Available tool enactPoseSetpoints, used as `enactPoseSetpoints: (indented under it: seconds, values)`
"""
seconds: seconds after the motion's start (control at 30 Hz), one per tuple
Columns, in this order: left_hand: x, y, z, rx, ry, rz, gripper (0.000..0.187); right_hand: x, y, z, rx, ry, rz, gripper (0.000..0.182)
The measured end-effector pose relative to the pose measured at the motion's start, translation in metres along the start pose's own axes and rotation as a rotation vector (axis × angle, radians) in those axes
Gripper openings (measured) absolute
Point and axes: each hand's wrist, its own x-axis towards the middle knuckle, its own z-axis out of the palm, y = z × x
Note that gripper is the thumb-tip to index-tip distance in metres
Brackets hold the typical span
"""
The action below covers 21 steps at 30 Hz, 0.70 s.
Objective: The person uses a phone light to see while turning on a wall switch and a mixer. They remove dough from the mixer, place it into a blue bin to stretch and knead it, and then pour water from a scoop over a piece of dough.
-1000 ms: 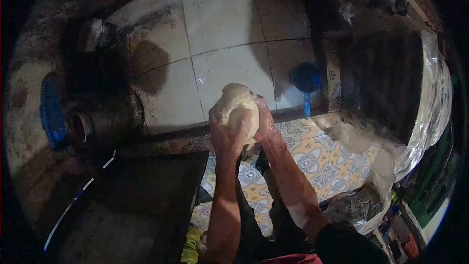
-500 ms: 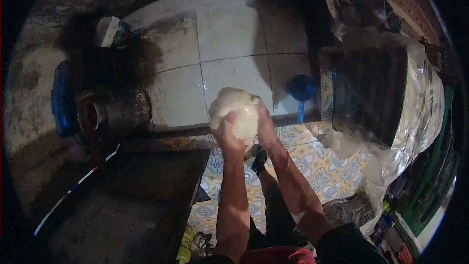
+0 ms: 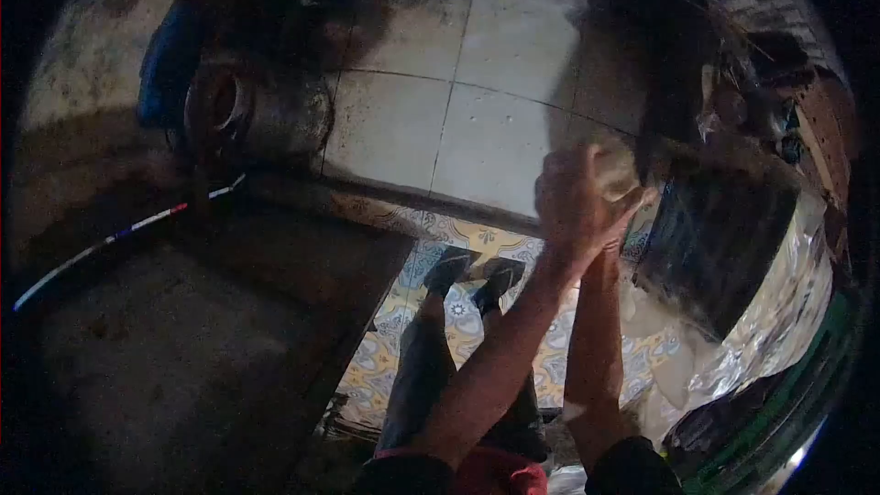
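Note:
A pale, rounded lump (image 3: 616, 170) is between my hands near the right end of the white tiled ledge, partly in shadow. My left hand (image 3: 570, 206) wraps round its left side, with the fingers closed in. On the lower right, my right hand (image 3: 623, 220) grips the same lump, close against the left one. The fingers partly overlap and are dim, so the lower side of the lump is hidden.
The tiled ledge (image 3: 495, 142) has dark grout lines. A round metal vessel (image 3: 284, 119) and a blue container (image 3: 170, 64) stand left. A dark box (image 3: 720, 234) with plastic sheeting (image 3: 779, 284) is right. A dark surface (image 3: 183, 348) fills the lower left.
My hands and the lump have moved right, from the middle of the ledge's front edge towards the dark box. The view has turned, and the blue ladle no longer shows.

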Motion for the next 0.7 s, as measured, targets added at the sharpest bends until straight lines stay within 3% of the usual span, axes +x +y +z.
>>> enactPoseSetpoints:
  seconds: [0.2,0.43,0.7]
  values:
    - [0.021,0.008,0.069,-0.374,0.109,-0.060,0.083,0.023,-0.041,-0.017,-0.039,-0.125,0.027,0.065]
    - [0.023,0.018,0.073,-0.539,0.240,0.055,0.093,0.038,-0.056,-0.034,-0.074,-0.210,0.068,0.068]
    - [0.024,0.017,0.067,-0.567,0.313,0.133,0.104,0.033,-0.057,-0.024,-0.102,-0.048,0.174,0.079]
